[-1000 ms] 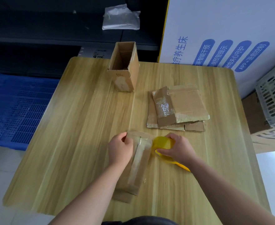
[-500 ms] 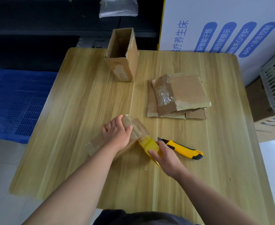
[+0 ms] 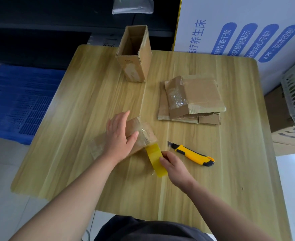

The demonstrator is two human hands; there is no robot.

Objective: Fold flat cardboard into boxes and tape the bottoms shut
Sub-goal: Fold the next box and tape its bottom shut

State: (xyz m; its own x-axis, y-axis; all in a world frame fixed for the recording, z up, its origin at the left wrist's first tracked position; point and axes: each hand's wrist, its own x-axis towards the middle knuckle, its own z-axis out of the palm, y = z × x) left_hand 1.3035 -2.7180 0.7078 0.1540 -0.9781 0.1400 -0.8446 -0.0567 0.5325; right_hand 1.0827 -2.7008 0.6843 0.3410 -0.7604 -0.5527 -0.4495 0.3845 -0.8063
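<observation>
Head view, single camera.

We note a small cardboard box [image 3: 143, 132] lying on its side on the wooden table [image 3: 70, 105], near the front edge, its taped end turned toward the right. Glossy tape already covers that end face and wraps over the upper side.

The left hand [image 3: 118, 136] lies flat on top of the box, fingers straight and pointing away from the body, thumb spread across the taped end. We judge that it presses down to keep the box from sliding and to keep the flaps closed while tape is laid.

The right hand [image 3: 173, 164] grips a roll of yellow tape [image 3: 156, 158], fingers curled round its near side. The roll touches the box's near lower corner, just below the left thumb. We read this as tape being drawn off along the bottom seam; we cannot tell whether the strip is cut.

A yellow utility knife [image 3: 193, 155] lies on the table just beside the right hand, blade end toward the box, presumably kept within reach for cutting.

A stack of flat cardboard [image 3: 195, 100] waits well apart, farther back on the right. One upright open box [image 3: 134, 54] stands at the far edge, apparently finished.
</observation>
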